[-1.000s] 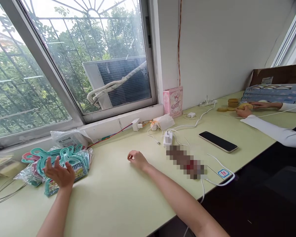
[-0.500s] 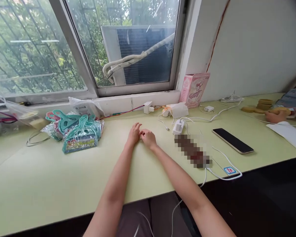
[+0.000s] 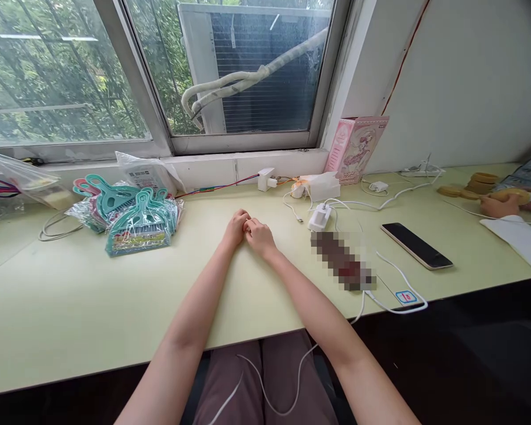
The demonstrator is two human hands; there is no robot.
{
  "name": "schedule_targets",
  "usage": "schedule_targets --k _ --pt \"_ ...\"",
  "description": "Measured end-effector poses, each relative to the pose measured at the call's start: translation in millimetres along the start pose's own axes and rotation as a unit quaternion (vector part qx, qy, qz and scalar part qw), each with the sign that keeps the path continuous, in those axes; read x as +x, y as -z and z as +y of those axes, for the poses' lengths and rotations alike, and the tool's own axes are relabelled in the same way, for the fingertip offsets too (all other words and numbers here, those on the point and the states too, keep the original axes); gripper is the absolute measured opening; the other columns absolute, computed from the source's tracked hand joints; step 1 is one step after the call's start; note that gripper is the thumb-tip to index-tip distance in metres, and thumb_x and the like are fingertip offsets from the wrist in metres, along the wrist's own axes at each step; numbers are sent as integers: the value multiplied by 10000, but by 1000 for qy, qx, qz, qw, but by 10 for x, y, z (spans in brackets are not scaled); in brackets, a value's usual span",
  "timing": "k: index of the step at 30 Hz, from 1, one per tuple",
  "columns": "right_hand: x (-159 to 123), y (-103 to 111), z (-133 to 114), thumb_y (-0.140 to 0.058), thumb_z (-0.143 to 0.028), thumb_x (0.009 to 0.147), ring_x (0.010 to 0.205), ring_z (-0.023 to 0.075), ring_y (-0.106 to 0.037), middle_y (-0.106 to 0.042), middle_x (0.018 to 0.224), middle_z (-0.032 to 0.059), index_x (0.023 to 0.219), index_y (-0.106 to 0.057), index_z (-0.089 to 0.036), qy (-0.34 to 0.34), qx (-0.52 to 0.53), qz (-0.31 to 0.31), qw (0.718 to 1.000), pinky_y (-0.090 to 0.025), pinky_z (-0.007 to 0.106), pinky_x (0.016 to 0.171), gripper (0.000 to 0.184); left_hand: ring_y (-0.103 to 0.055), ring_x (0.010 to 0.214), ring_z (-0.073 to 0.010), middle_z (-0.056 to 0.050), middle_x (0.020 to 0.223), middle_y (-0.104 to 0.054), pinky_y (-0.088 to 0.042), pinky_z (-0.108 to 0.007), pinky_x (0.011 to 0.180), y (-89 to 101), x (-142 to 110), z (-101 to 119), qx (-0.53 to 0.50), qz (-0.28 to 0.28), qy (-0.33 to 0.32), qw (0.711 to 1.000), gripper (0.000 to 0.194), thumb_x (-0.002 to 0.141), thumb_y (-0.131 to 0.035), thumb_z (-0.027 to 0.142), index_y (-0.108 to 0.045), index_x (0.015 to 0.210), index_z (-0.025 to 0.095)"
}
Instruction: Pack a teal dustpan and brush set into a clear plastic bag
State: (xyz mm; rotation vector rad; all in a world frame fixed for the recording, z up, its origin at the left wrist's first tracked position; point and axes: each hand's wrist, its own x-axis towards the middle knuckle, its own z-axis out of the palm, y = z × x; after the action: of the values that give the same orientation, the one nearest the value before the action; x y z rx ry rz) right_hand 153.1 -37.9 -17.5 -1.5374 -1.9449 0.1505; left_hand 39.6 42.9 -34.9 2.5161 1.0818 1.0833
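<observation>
My left hand [image 3: 237,228] rests on the pale green table with its fingers curled in. Against it lies my right hand [image 3: 261,237], closed, its fingertips touching the fingers of the left. No object shows in or between the two hands. To their left are dustpan-and-brush sets [image 3: 140,227], mostly teal, in clear plastic wrapping. On the right, a white charging plug block [image 3: 320,217] sits beyond a pixelated, blurred-out long item [image 3: 343,260]. A dark-screened phone [image 3: 416,245] lies farther right.
White cables [image 3: 398,310] run over the table's front edge and across my lap. A pink box [image 3: 357,150] stands by the wall near the window. At far right, another person's hand [image 3: 500,205] holds a yellowish-brown round item beside white paper [image 3: 517,239].
My left hand's raised fingers have curled down, and both hands are now drawn closer together. The view has tilted slightly downward, showing more of my lap.
</observation>
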Motion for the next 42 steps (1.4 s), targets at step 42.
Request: schedule_targets --k 42 --pt "1 6 -12 -432 -115 886 925 214 -597 -598 1117 95 1012 -553 -189 23 -56 -29 998 -444 351 841 190 -573 818 -180 -81 955 -606 -468 -287 709 40 -1 24 27 -25 15 999 202 744 -438 42 -594 743 170"
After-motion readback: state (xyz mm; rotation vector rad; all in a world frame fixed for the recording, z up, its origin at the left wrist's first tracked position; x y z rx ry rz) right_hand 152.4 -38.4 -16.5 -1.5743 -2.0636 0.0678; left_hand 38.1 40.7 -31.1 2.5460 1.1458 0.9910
